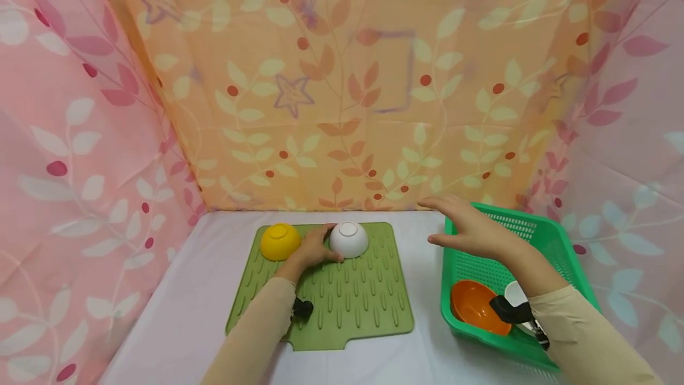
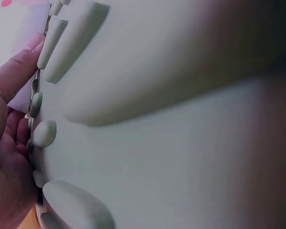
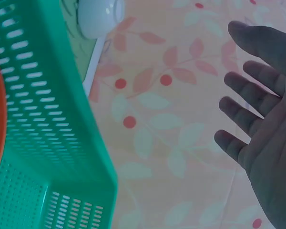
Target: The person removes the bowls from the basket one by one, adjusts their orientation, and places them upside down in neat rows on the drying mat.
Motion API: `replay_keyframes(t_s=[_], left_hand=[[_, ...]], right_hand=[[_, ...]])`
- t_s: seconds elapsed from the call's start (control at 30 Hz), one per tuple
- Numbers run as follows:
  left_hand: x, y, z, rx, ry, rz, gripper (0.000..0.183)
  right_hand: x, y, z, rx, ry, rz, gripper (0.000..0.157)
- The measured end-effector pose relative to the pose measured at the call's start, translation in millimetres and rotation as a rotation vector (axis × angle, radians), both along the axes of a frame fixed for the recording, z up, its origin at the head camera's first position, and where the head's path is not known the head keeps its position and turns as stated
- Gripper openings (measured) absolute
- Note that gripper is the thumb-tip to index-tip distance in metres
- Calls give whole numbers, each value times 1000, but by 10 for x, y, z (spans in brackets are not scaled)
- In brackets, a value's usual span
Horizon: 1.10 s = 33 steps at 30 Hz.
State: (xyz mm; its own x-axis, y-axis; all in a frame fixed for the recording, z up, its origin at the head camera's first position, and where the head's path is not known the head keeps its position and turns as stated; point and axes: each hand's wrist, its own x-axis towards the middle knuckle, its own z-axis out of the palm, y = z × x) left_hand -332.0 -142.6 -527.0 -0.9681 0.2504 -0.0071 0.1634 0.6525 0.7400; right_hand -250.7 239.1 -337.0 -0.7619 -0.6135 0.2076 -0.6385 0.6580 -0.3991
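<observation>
An upside-down white bowl point(image 1: 349, 240) sits on a green drying mat point(image 1: 331, 308), near its back edge. My left hand point(image 1: 314, 247) holds this bowl from its left side, thumb at the front and fingers behind. In the left wrist view the thumb point(image 2: 19, 69) lies along the bowl's side, close over the ridged mat. Left of that hand, a yellow bowl point(image 1: 280, 242) also rests upside down on the mat. My right hand point(image 1: 472, 227) hovers above the left part of a green basket point(image 1: 574, 266), fingers spread and nothing in it.
Inside the basket are an orange bowl point(image 1: 478, 308) and a white dish point(image 1: 515, 294), partly hidden by the right wrist's camera strap. A white cloth point(image 1: 176, 314) covers the table. Patterned curtains point(image 1: 342, 76) hang behind and at both sides.
</observation>
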Motion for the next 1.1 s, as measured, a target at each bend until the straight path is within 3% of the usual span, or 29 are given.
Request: replay_keyframes(t_s=[0.5, 0.9, 1.1], left_hand=[[-48, -11, -59, -43, -14, 15, 104], [-8, 17, -22, -55, -15, 27, 102], [-10, 2, -31, -60, -11, 50, 101]], right_hand=[[90, 408, -280, 68, -111, 30, 59], [109, 604, -383, 98, -178, 32, 56], [108, 686, -399, 95, -278, 58, 53]])
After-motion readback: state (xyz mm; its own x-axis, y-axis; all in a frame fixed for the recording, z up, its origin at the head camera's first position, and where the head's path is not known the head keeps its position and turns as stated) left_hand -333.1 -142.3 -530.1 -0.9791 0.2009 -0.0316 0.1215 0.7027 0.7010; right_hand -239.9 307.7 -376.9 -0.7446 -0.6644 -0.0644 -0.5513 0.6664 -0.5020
